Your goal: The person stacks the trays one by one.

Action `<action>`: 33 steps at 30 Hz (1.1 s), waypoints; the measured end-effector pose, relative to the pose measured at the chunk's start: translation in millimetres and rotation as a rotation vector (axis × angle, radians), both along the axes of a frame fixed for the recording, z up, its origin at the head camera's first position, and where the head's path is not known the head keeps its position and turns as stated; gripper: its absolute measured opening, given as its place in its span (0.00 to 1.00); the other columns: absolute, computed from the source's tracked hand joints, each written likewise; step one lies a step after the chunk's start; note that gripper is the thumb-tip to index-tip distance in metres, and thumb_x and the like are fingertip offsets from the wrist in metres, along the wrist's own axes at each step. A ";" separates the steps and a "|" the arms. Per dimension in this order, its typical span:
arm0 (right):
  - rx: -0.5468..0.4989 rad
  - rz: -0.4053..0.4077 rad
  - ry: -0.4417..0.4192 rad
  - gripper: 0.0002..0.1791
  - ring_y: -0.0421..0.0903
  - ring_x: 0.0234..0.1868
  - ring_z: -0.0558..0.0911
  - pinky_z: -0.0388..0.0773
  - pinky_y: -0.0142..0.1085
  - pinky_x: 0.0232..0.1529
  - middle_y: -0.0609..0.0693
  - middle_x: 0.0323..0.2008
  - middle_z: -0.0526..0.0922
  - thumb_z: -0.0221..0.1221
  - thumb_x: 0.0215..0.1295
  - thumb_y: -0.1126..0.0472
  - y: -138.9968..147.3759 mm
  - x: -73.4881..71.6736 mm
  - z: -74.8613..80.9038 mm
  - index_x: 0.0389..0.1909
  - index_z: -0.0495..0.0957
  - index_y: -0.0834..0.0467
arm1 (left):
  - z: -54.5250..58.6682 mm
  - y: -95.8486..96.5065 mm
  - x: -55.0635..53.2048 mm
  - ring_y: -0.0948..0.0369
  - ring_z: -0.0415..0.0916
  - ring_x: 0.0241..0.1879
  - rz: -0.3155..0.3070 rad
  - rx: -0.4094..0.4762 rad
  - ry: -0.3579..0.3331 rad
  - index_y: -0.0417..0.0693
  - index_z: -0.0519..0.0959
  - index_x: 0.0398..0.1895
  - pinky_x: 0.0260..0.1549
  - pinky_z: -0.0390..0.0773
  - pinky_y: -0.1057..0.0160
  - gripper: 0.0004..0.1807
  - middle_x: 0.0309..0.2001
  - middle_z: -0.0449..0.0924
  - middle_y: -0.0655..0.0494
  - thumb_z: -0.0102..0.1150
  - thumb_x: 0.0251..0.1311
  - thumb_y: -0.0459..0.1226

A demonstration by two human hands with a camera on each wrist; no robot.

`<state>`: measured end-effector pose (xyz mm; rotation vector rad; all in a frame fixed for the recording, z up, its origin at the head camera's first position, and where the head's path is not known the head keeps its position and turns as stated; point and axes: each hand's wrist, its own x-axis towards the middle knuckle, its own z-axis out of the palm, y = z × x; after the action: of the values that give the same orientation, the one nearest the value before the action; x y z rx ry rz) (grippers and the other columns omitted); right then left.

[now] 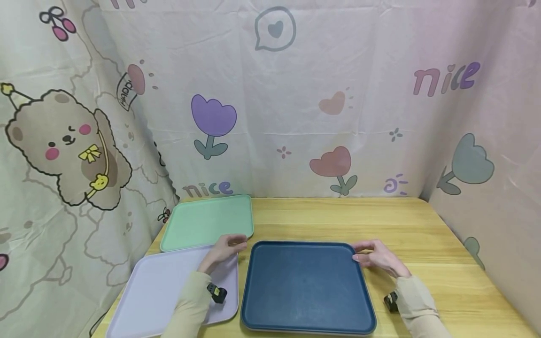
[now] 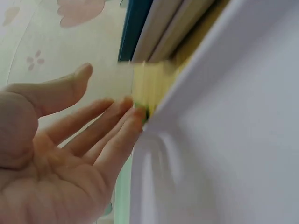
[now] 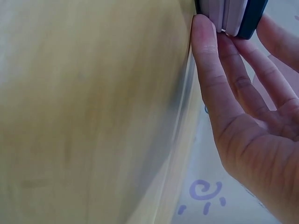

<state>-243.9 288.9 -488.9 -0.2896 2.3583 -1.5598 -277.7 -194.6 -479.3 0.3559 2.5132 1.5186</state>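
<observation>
A dark blue tray lies on top of pale lilac trays, whose stacked edges show in both wrist views. My right hand is at the stack's far right corner, its fairly straight fingers touching the side and its thumb close to the blue rim. My left hand hovers over the far right corner of a separate lilac tray, palm facing the stack. Its fingers are loosely extended and hold nothing, and a gap separates them from the blue tray.
A mint green tray lies at the back left, behind the lilac one. All of them are on a wooden table. Printed curtains hang along the table's back and sides.
</observation>
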 end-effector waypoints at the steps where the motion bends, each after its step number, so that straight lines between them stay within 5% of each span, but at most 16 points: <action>1: 0.003 -0.006 -0.001 0.28 0.42 0.42 0.86 0.87 0.37 0.45 0.73 0.54 0.79 0.64 0.66 0.64 -0.1 0.0 0.0 0.61 0.71 0.77 | 0.8 -4.7 0.2 0.37 0.74 0.63 0.033 -0.007 0.019 0.26 0.71 0.65 0.63 0.77 0.45 0.26 0.62 0.76 0.30 0.58 0.70 0.36; 10: 0.008 -0.017 0.018 0.28 0.39 0.40 0.85 0.86 0.32 0.40 0.74 0.54 0.79 0.64 0.65 0.65 0.2 0.9 -2.1 0.60 0.72 0.78 | 8.5 -59.6 2.0 0.41 0.68 0.70 0.317 0.028 0.040 0.36 0.65 0.72 0.70 0.70 0.45 0.30 0.70 0.70 0.35 0.55 0.73 0.41; 17: 0.018 -0.028 0.017 0.28 0.42 0.40 0.86 0.87 0.34 0.41 0.74 0.54 0.79 0.65 0.64 0.65 -0.5 1.4 -1.9 0.61 0.71 0.77 | 11.4 -110.3 -0.7 0.37 0.39 0.80 0.533 0.035 -0.004 0.38 0.48 0.80 0.79 0.44 0.36 0.39 0.81 0.41 0.34 0.50 0.75 0.45; 20: 0.024 -0.023 0.021 0.28 0.43 0.40 0.86 0.87 0.34 0.40 0.75 0.54 0.79 0.64 0.65 0.65 -0.2 1.6 -2.2 0.60 0.72 0.77 | 9.4 -126.3 -3.5 0.36 0.33 0.80 0.617 0.068 -0.019 0.39 0.43 0.81 0.78 0.41 0.35 0.42 0.81 0.33 0.34 0.50 0.74 0.46; 24: 0.012 -0.020 0.017 0.28 0.43 0.41 0.86 0.87 0.36 0.41 0.75 0.54 0.79 0.64 0.65 0.65 0.7 1.7 -2.0 0.60 0.71 0.78 | 8.1 -136.2 -8.3 0.34 0.36 0.79 0.683 0.071 -0.019 0.38 0.42 0.81 0.78 0.43 0.35 0.43 0.81 0.35 0.32 0.50 0.74 0.46; 33: 0.003 -0.019 0.003 0.28 0.44 0.43 0.86 0.88 0.37 0.43 0.75 0.54 0.78 0.64 0.65 0.65 -1.0 0.7 -2.0 0.61 0.71 0.78 | 9.4 -140.5 -16.2 0.25 0.41 0.74 0.744 -0.186 -0.020 0.32 0.47 0.78 0.73 0.45 0.30 0.42 0.74 0.46 0.21 0.49 0.70 0.46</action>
<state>-243.2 287.9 -490.8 -0.2698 2.3724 -1.5652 -293.9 -335.0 -469.9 -0.6944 2.8962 1.4312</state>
